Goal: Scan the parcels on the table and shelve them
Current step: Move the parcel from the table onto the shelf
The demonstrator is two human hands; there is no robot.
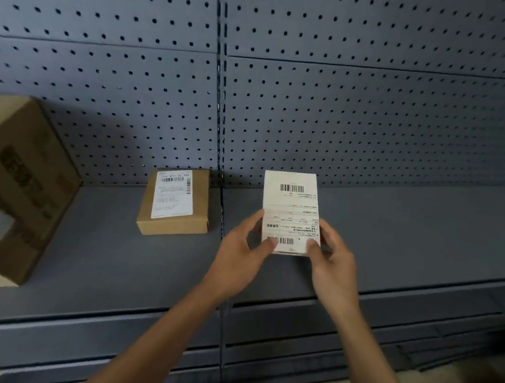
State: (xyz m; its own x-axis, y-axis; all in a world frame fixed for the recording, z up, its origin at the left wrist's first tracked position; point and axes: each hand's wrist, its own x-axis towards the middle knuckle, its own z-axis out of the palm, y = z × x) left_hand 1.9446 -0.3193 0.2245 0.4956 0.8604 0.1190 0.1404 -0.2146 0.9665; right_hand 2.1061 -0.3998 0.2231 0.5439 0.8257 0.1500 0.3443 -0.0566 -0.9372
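fingers of both hands grip labelled parcel.

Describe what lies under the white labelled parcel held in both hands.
Below the white parcel, gripped by the left hand and right hand, is the grey shelf. Whether its base touches the shelf cannot be seen; parcel and fingers cover that spot.

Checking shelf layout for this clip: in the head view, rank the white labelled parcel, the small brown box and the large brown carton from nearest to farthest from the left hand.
1. White labelled parcel: held by the left hand.
2. Small brown box: on the shelf, to its left.
3. Large brown carton: far left end.
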